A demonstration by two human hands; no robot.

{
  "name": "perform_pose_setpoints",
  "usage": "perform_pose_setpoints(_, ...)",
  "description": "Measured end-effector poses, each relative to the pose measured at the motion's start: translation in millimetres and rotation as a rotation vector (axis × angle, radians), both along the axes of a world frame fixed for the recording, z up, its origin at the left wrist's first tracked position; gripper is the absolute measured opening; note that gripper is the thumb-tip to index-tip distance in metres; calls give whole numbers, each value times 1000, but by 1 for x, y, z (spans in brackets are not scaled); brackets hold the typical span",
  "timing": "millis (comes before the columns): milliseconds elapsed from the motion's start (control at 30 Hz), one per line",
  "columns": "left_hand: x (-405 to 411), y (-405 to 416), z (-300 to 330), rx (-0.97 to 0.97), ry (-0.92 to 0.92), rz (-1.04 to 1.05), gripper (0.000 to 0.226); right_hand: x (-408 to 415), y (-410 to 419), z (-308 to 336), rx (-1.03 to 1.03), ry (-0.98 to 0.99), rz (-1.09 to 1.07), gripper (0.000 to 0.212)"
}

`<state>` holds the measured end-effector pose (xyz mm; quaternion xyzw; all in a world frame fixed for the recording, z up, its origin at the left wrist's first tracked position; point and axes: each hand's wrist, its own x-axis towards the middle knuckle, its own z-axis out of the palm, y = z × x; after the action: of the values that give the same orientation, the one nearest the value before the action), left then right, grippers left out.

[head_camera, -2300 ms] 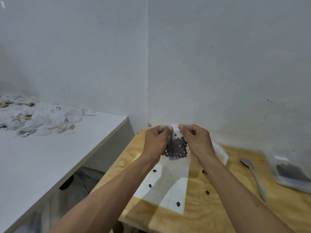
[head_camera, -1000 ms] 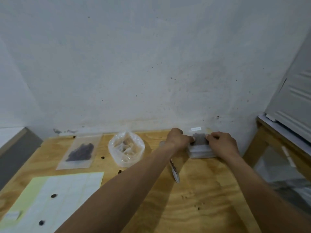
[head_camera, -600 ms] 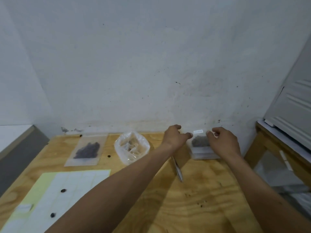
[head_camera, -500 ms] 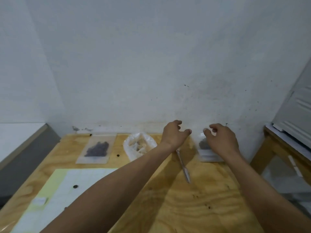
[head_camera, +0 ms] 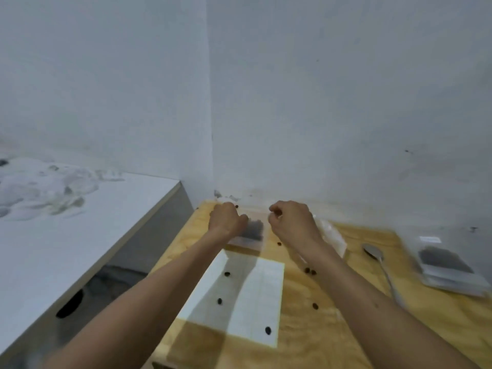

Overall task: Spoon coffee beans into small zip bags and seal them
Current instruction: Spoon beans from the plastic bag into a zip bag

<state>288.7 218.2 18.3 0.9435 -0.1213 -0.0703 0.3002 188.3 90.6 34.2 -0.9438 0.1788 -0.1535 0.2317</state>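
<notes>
I watched both hands work at the far left corner of the pale plywood counter [head_camera: 332,339], close to the wall. The left hand [head_camera: 226,222] had its fingers curled down over the left edge of a small clear zip bag with a dark mass of coffee beans [head_camera: 251,231], which lay flat on the counter; motion blur kept me from telling whether that grip actually pinched the bag. The right hand [head_camera: 291,223] hovered just right of the bag, fingers curled with thumb against forefinger, apparently holding nothing. Nearer me lay a white gridded paper sheet [head_camera: 262,296] with a few loose dark beans [head_camera: 226,274] on it. A crumpled clear plastic bag [head_camera: 332,235] sat behind the right wrist. Toward the right edge rested a metal spoon [head_camera: 379,265] and a stack of filled flat zip bags [head_camera: 447,269].
</notes>
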Motion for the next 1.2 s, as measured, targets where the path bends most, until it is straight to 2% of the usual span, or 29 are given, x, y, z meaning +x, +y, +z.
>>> perform_pose_setpoints(67, 0, 13, -8, -39, 81, -10, 30, 16, 17, -7, 18, 176, -78, 34)
perform_pose_setpoints(133, 1, 19, -18, -119, 123, -13, 39, 25, 29, -13, 33, 304, -159, 31)
perform_pose_setpoints(233, 6, 18, -33, -286, 193, 17, 56, 35, 33, -24, 140, 302, -220, 24)
perform_pose_setpoints(333, 11, 17, -37, -539, 378, 82, 59, 49, 26, -39, 550, 219, -234, 32)
perform_pose_setpoints(400, 12, 17, -35, -651, 450, 102, 44, 62, 9, -59, 688, 204, -237, 31)
perform_pose_setpoints(467, 13, 16, -33, -679, 478, 132, 9, 61, 10, -57, 689, 205, -238, 27)
perform_pose_setpoints(500, 14, 15, -33, -684, 504, 148, 19, 54, 19, -45, 659, 191, -235, 22)
perform_pose_setpoints(567, 14, 12, -34, -715, 531, 142, 22, 46, 23, -37, 575, 204, -232, 16)
perform_pose_setpoints(767, 15, 16, -38, -828, 504, 104, 16, 35, 11, -43, 592, -16, -266, 16)
perform_pose_setpoints(867, 16, 25, -31, -893, 470, 59, 16, 28, 6, -32, 563, -62, -231, 42)
perform_pose_setpoints(900, 16, 28, -28, -906, 454, 44, 16, 27, 5, -28, 602, -89, -212, 45)
perform_pose_setpoints(967, 17, 35, -20, -913, 416, 22, 13, 27, 6, -23, 723, -145, -186, 39)
perform_pose_setpoints(1133, 15, 59, 2, -923, 291, 0, 7, 31, 21, -13, 800, -228, -54, 10)
perform_pose_setpoints(1200, 13, 73, 9, -938, 250, 2, 9, 32, 31, -11, 815, -237, 8, 15)
